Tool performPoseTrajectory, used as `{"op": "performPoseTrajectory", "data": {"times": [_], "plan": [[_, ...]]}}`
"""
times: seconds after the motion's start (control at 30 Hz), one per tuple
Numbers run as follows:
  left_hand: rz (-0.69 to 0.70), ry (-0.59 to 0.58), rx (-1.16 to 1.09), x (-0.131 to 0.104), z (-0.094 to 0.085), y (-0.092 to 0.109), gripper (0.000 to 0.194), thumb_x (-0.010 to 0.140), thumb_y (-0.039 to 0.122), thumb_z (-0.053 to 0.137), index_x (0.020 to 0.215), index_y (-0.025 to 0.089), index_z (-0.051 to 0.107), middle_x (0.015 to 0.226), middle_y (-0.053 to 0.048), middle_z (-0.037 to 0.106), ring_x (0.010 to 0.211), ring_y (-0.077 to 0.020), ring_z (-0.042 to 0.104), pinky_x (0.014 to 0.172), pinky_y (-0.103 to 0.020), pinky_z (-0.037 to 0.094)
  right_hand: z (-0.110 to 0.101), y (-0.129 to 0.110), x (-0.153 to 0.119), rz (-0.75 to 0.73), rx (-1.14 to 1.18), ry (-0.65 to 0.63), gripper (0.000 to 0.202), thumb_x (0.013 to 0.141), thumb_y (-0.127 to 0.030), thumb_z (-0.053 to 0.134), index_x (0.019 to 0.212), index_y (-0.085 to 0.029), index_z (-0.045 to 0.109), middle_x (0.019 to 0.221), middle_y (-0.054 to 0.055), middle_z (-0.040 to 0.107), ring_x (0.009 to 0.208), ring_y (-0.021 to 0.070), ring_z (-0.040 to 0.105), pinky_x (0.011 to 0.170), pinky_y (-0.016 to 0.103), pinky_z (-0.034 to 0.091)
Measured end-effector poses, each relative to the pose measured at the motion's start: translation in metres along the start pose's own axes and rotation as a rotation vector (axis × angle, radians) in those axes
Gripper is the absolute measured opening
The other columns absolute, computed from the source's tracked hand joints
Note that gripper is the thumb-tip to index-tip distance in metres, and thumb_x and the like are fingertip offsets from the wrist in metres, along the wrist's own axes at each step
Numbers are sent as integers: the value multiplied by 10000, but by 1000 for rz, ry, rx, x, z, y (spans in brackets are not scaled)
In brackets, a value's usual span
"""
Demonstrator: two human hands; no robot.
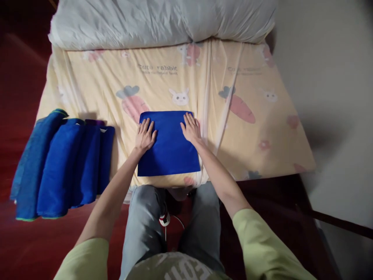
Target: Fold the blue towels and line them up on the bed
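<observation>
A plain blue cloth (171, 147), roughly square, lies flat on the bed in front of me. My left hand (145, 135) rests palm down on its left edge near the upper corner, fingers spread. On the opposite edge, near the upper right corner, my right hand (190, 127) lies flat with the fingers apart. Neither hand grips the cloth. Off to the left, several blue towels (62, 167) lie folded and overlapping, some with green edging.
A yellow bedsheet (186, 81) printed with rabbits and carrots covers the bed. Across the far end lies a bulky grey-white quilt (163, 23). A pale wall (329, 77) stands on the right. Below is a dark red floor (96, 249), with a white cable between my legs.
</observation>
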State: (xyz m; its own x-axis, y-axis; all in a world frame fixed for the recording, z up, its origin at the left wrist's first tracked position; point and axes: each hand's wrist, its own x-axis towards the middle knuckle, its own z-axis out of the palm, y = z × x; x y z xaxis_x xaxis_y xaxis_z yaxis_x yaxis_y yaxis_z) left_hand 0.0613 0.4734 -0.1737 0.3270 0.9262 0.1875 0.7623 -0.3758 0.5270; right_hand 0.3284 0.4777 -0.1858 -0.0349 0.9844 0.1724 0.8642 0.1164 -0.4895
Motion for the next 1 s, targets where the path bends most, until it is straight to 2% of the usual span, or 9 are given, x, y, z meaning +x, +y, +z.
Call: {"op": "performPoseTrajectory", "data": {"times": [0.1, 0.2, 0.3, 0.4, 0.47, 0.57, 0.67, 0.87, 1.0], "plan": [[-54, 15, 10, -41, -7, 9, 635, 1021, 434, 385, 1569, 113, 392, 1685, -154, 261, 1591, -306, 134, 1290, -538, 111, -16, -4, -30, 81, -29, 35, 565, 1052, -300, 360, 1571, -79, 378, 1682, 156, 279, 1595, 288, 174, 1307, 599, 101], [89, -123, 12, -91, -21, 16, 625, 1020, 417, 385, 1571, 124, 408, 1687, -135, 259, 1592, -291, 129, 1299, -524, 102, -37, -18, -87, -154, 14, -83, 551, 1045, -253, 366, 1587, -149, 383, 1688, 86, 276, 1599, 233, 168, 1333, 525, 94], [234, -316, 15, -145, -35, 11, 580, 1024, 392, 383, 1552, 163, 453, 1660, -111, 331, 1572, -265, 220, 1300, -493, 154, -51, -25, -162, -351, 74, -277, 552, 1032, -291, 437, 1580, -241, 409, 1651, 38, 363, 1561, 203, 294, 1327, 465, 201], [177, -330, 46, -186, -50, -4, 573, 1023, 376, 377, 1547, 158, 452, 1648, -125, 346, 1552, -246, 279, 1286, -483, 220, -59, -18, -221, -219, 64, -223, 551, 1022, -296, 442, 1571, -241, 427, 1634, 61, 387, 1539, 239, 343, 1292, 524, 279], [131, -320, 57, -202, -60, -11, 562, 1006, 355, 403, 1531, 166, 469, 1633, -130, 375, 1533, -239, 326, 1270, -489, 264, -62, -14, -243, -152, 75, -173, 541, 995, -270, 470, 1534, -229, 488, 1605, 84, 434, 1520, 263, 381, 1265, 553, 326], [80, -282, 68, -212, -71, -8, 511, 954, 273, 442, 1435, 164, 575, 1578, -133, 465, 1523, -246, 349, 1252, -493, 311, -65, -17, -259, -115, 97, -62, 526, 935, -204, 519, 1456, -213, 586, 1554, 99, 508, 1493, 269, 429, 1262, 541, 350], [42, -229, 48, -209, -71, 9, 494, 872, 176, 482, 1332, 177, 660, 1516, -112, 547, 1510, -246, 377, 1252, -472, 332, -61, -29, -264, -64, 107, 42, 523, 911, -143, 493, 1415, -188, 626, 1517, 105, 553, 1466, 249, 471, 1264, 501, 367], [-150, -132, 23, -199, -48, 55, 532, 757, 47, 484, 1213, 177, 726, 1418, -110, 630, 1386, -279, 526, 1188, -447, 437, -49, -36, -258, -30, 114, 61, 516, 909, -97, 448, 1372, -177, 661, 1438, 119, 628, 1394, 225, 549, 1223, 458, 430], [-259, -28, 40, -198, -39, 67, 550, 773, 24, 445, 1231, 162, 718, 1417, -141, 621, 1362, -323, 523, 1130, -479, 469, -49, -30, -252, -31, 107, 46, 520, 910, -89, 446, 1369, -201, 665, 1427, 105, 640, 1368, 222, 563, 1193, 450, 465]]}}
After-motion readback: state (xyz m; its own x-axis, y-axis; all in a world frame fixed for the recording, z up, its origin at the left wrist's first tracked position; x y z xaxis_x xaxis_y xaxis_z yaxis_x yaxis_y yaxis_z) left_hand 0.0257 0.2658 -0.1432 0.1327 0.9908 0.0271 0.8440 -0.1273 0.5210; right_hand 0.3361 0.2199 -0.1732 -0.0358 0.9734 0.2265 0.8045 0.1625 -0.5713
